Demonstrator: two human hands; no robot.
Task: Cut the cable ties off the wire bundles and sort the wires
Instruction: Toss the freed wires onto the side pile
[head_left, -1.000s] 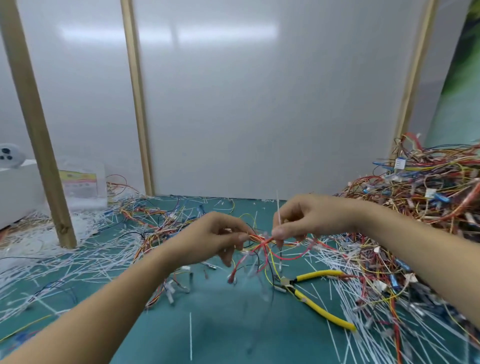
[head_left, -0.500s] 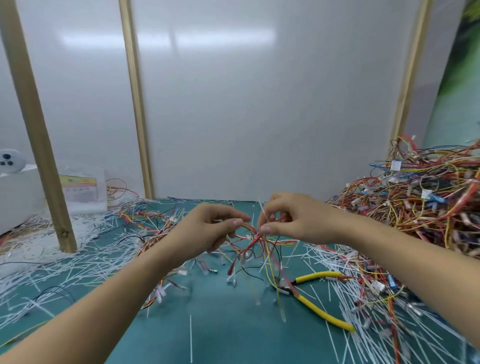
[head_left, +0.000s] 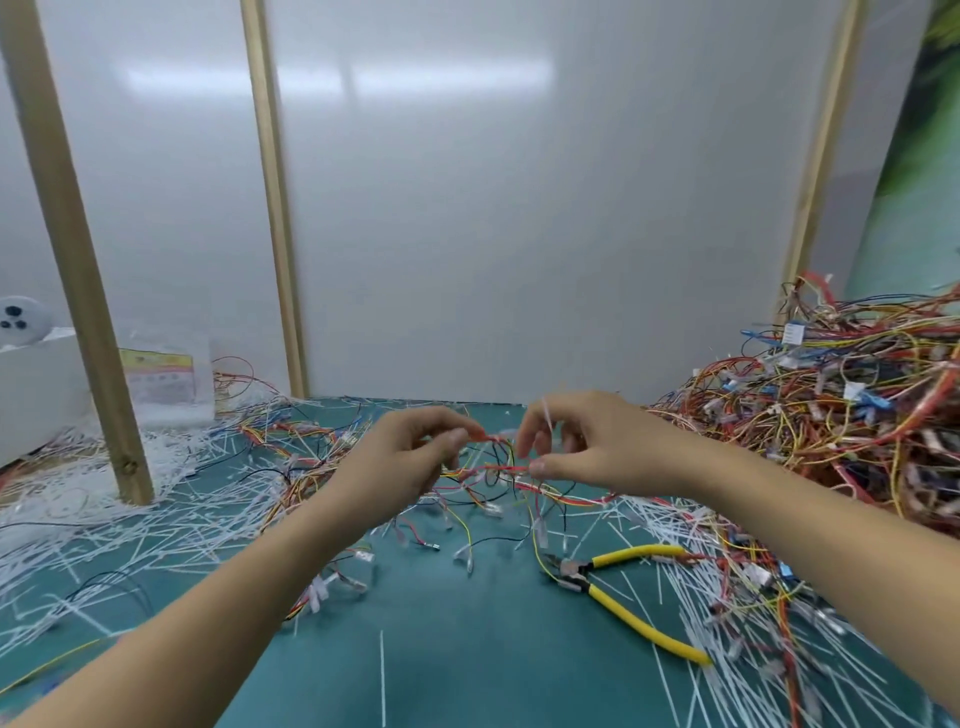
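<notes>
A small wire bundle (head_left: 493, 475) of red, yellow and black strands hangs between both hands above the green mat (head_left: 457, 649), its loose ends trailing down. My left hand (head_left: 410, 457) pinches the bundle's left end between thumb and fingers. My right hand (head_left: 582, 447) pinches the red wires at its thumb tip, and a white cable tie (head_left: 546, 418) sticks up between its fingers. Yellow-handled cutters (head_left: 623, 587) lie on the mat, below and right of the hands, held by neither hand.
A big tangled wire heap (head_left: 841, 415) fills the right side. Cut white ties (head_left: 156, 514) litter the left and the lower right. Sorted wires (head_left: 291, 441) lie at the back left. Wooden posts (head_left: 78, 249) stand left, beside a white box (head_left: 36, 384).
Both hands have risen a little and drawn apart, stretching the bundle between them. The white tie now stands up in the right hand's fingers. The cutters have stayed on the mat.
</notes>
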